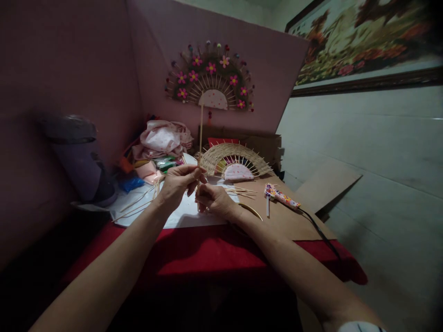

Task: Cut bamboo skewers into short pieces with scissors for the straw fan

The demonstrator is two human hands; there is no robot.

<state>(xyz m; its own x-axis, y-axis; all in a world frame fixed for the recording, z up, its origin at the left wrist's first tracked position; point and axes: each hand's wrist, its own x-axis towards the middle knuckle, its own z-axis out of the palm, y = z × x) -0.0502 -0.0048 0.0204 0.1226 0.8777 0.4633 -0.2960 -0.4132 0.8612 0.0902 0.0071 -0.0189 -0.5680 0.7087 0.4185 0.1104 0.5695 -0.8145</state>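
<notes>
A thin wooden stick [201, 133] stands upright between my hands, above the white sheet [180, 220]. My left hand [178, 183] pinches it around its middle, fingers closed. Just below and to the right, my right hand [214, 199] closes on the stick's lower part, its fingertips partly hidden. Behind the hands sits a woven half-round fan [235, 151] with a pink dotted centre [238, 172]. More loose sticks [242, 190] lie to the right of my right hand, and others [133, 207] lie left of my left hand.
A flowery glue gun [282, 196] with a black cord rests on the brown board [308, 226] at right. Bundled pink cloth [162, 138] and coloured bags [131, 184] are at back left, beside a purple container [78, 161]. A decorated fan [211, 69] hangs behind; red cloth [207, 249] covers the front edge.
</notes>
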